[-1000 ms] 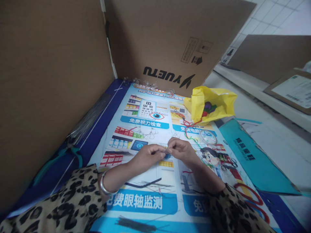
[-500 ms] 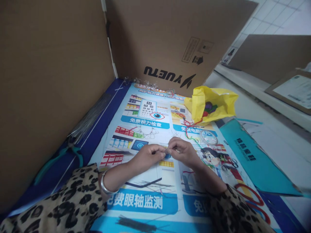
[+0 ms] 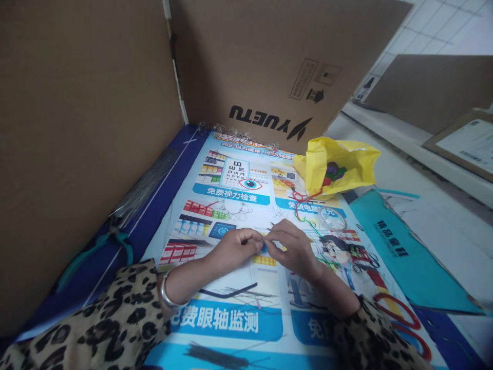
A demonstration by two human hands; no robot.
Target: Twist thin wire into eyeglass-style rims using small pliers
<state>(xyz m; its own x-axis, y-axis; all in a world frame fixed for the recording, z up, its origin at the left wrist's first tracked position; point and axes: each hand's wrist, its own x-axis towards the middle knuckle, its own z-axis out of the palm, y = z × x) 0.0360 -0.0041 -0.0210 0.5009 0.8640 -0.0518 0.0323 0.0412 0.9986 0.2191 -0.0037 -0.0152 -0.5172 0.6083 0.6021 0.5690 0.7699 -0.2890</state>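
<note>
Over the middle of the poster (image 3: 215, 277), the left hand (image 3: 236, 252) and right hand (image 3: 295, 249) both pinched a thin wire (image 3: 263, 240), while a yellow bag (image 3: 318, 167) sat at the poster's far right corner.

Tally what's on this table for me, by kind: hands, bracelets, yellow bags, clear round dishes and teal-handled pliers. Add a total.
Hands, the left hand and the right hand: 2
Silvery bracelet: 1
Yellow bag: 1
Clear round dish: 1
Teal-handled pliers: 1
Total: 6
</note>
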